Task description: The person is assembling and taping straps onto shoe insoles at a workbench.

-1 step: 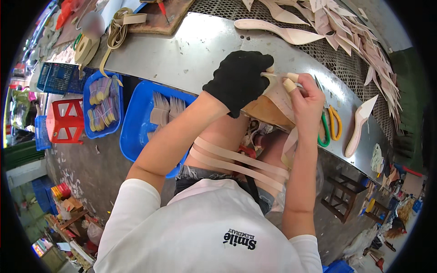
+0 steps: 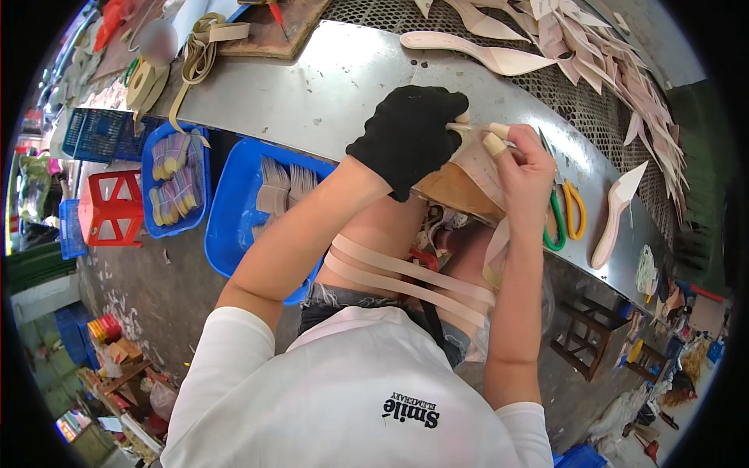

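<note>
Mid-job at the metal counter (image 2: 343,86): gloved left hand (image 2: 409,136) and bare right hand (image 2: 524,173), taped fingers (image 2: 493,145) pinching together, grip a beige strip (image 2: 477,168); more strips (image 2: 406,277) wait on the lap below.

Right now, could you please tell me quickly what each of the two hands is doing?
Left hand: black-gloved, closed on the beige strip.
Right hand: bare with taped fingertips, pinching the same strip.
</note>
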`<control>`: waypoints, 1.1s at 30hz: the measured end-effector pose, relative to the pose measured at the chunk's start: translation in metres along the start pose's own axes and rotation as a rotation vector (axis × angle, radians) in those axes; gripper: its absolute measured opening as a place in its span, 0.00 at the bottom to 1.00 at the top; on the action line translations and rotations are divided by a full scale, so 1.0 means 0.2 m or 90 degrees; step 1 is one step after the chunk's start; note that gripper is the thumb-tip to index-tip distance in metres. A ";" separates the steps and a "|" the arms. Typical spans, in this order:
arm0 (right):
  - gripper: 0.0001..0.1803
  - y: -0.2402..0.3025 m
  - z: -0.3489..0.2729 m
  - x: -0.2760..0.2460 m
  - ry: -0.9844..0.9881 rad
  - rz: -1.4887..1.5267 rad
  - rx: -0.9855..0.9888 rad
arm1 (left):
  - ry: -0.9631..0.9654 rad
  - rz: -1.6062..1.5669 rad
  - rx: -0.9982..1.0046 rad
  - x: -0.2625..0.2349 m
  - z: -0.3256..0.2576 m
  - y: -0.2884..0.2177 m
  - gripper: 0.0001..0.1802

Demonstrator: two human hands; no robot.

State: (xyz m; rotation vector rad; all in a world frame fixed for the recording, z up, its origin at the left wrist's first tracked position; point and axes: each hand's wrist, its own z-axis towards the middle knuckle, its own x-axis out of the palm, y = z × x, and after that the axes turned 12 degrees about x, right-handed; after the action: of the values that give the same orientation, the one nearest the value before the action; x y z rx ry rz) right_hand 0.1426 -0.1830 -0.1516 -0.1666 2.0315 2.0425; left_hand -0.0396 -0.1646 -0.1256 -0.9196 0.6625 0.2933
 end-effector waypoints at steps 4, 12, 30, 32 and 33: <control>0.07 0.00 0.00 0.03 -0.073 -0.106 -0.040 | -0.049 0.032 0.113 0.02 0.00 0.05 0.11; 0.10 0.08 -0.01 0.03 -0.141 -0.320 -0.252 | -0.002 0.057 0.130 -0.01 -0.03 0.05 0.13; 0.07 0.05 -0.13 -0.08 -0.093 -0.206 -0.018 | 0.099 0.098 0.358 0.04 0.09 0.03 0.14; 0.08 0.06 -0.15 -0.02 -0.139 -0.403 -0.073 | 0.069 0.140 0.430 0.04 0.09 0.02 0.15; 0.08 0.06 -0.15 -0.01 -0.139 -0.400 -0.071 | 0.073 0.141 0.430 0.06 0.10 0.02 0.15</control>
State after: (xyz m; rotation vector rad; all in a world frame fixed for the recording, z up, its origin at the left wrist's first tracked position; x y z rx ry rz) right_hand 0.1388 -0.2128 -0.1401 -0.5069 1.4848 1.6810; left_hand -0.0248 -0.1469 -0.1269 -0.2178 0.8968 0.1917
